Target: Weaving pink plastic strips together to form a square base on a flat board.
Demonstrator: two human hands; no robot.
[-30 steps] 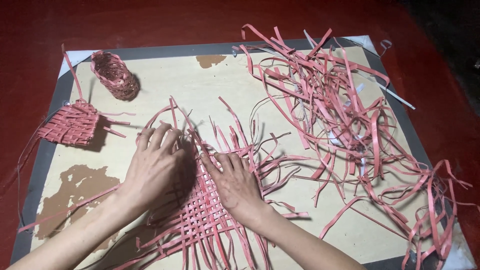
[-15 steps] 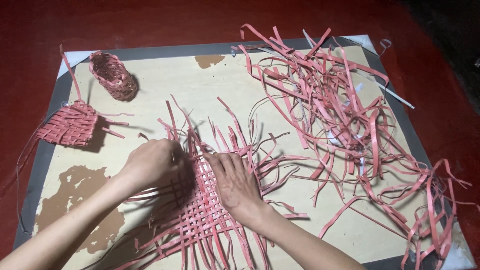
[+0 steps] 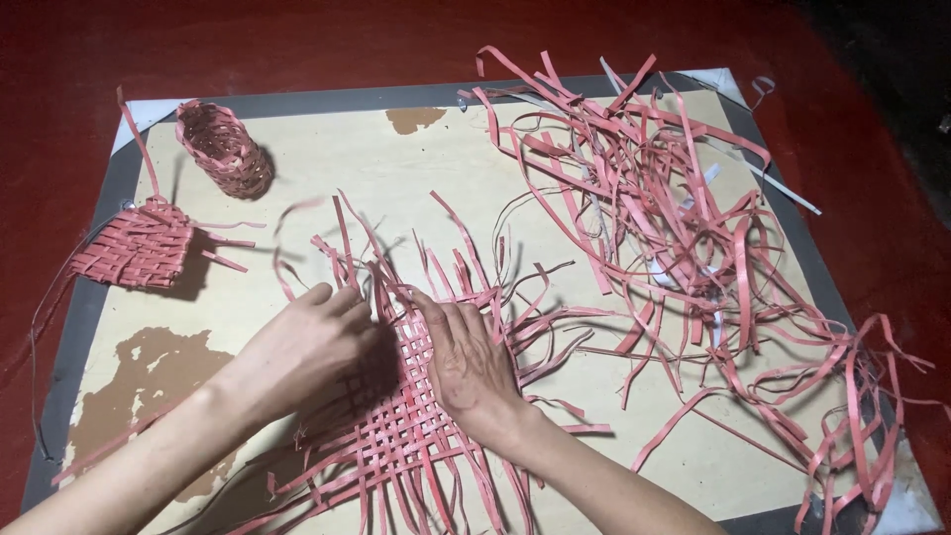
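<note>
A flat woven mat of pink strips (image 3: 396,436) lies on the pale board (image 3: 327,188) at the near middle, loose strip ends fanning out at its far edge. My right hand (image 3: 468,359) presses flat on the mat, fingers spread and pointing away from me. My left hand (image 3: 302,342) sits at the mat's left edge, fingers curled around one of the upright strips (image 3: 342,253) there.
A big loose heap of pink strips (image 3: 684,228) covers the right side of the board. A small woven cylinder basket (image 3: 224,149) lies at the far left, a partly woven square piece (image 3: 134,248) below it. Red floor surrounds the board.
My left hand slid down and left from on top of the mat to its left edge and curled onto a strip. My right hand stayed pressed on the weave.
</note>
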